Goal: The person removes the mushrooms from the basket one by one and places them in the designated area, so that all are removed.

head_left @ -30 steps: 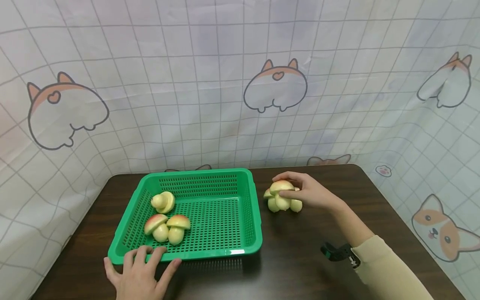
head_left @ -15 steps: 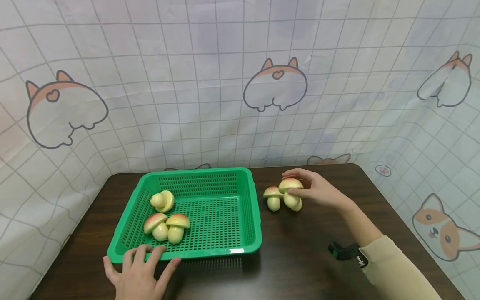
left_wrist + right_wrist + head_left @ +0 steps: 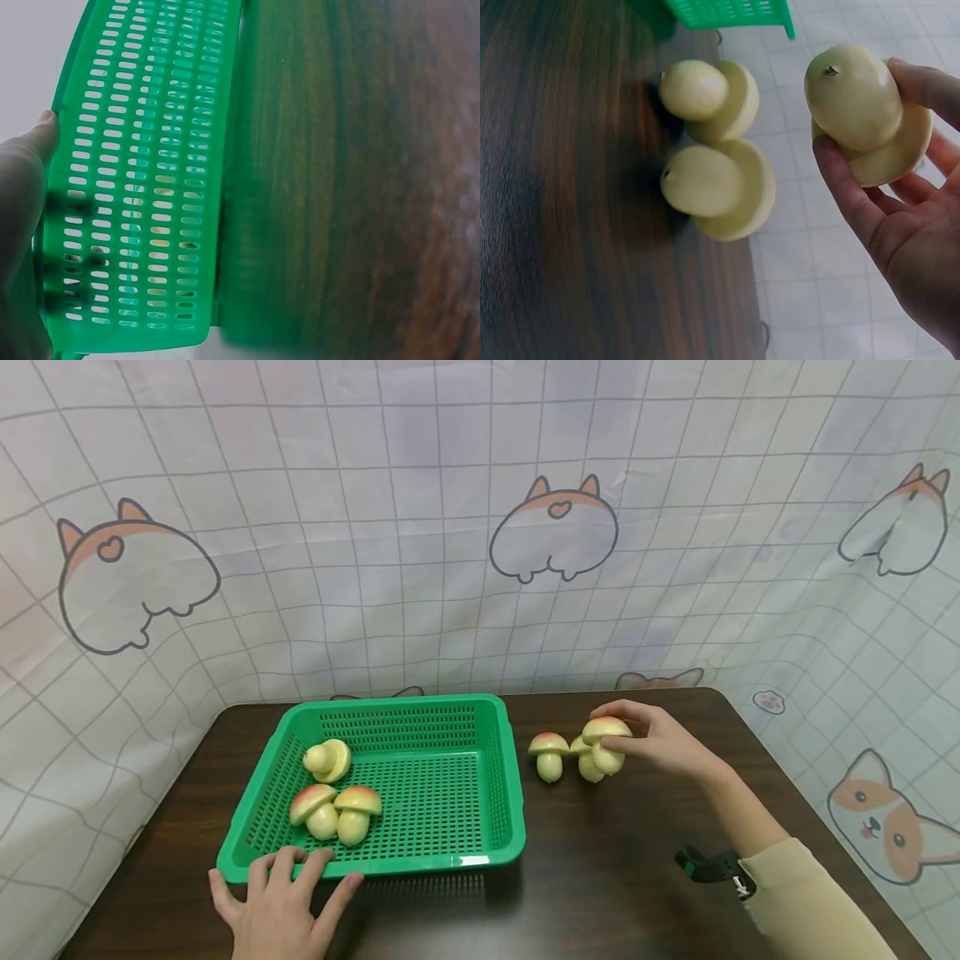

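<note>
My right hand [image 3: 660,743] pinches one toy mushroom [image 3: 604,742] by its cap, thumb under the rim and fingers [image 3: 922,82] curled over the top. It hangs just above the worktop [image 3: 600,877], right of the basket, its long axis running upright from cap to stem: cap up, stem [image 3: 853,86] pointing down at the wood. It hovers close over a second mushroom [image 3: 587,763], which is partly hidden behind it.

My left hand [image 3: 279,906] lies flat and relaxed, fingers spread, with the fingertips resting on the near rim of the green basket [image 3: 480,858]. It holds nothing; the left wrist view shows only the perforated basket wall [image 3: 142,187] against my palm.

Just left of the held mushroom, a third mushroom [image 3: 549,754] stands upright on the worktop, cap up, near the basket's right wall but apart from it.

Inside the basket lie three more: a pair [image 3: 336,812] touching each other near the front left, red-tinged caps up and tilted, and one [image 3: 327,761] on its side farther back.

That makes six mushrooms, three in, three out, and one basket.

The worktop is dark brown wood grain. Behind and around it hangs a pale checked cloth [image 3: 420,527] printed with corgi cartoons.
</note>
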`<act>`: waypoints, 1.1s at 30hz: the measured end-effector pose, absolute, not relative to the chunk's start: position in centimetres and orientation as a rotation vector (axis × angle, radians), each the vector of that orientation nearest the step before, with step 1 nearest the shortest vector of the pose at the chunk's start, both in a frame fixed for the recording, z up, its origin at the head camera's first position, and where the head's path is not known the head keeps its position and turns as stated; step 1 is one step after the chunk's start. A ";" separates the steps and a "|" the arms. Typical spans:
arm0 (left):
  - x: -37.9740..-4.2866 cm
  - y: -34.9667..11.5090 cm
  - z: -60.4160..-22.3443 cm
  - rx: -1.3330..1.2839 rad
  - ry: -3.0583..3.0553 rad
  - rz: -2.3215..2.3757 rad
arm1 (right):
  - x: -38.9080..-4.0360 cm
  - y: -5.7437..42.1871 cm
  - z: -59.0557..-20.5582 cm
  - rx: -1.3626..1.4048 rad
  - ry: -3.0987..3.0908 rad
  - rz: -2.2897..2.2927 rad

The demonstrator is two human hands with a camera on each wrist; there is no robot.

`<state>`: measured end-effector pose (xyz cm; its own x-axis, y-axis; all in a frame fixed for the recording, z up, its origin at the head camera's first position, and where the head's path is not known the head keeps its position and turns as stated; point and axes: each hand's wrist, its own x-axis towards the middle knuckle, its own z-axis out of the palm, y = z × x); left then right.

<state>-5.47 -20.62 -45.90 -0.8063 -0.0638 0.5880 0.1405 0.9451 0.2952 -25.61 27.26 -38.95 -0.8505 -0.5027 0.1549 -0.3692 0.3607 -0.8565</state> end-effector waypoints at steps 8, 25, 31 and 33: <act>-5.6 -20.7 -45.6 -0.058 -2.489 -0.428 | -26.0 29.4 -40.4 -0.752 2.493 -1.524; -5.4 -20.5 -45.8 -0.044 -2.483 -0.426 | -26.5 31.6 -41.9 -0.769 2.443 -1.573; -5.4 -20.5 -45.7 -0.042 -2.492 -0.427 | -27.3 32.7 -43.1 -0.729 2.439 -1.588; -5.3 -20.5 -45.8 -0.043 -2.494 -0.426 | -27.4 33.0 -43.5 -0.711 2.440 -1.589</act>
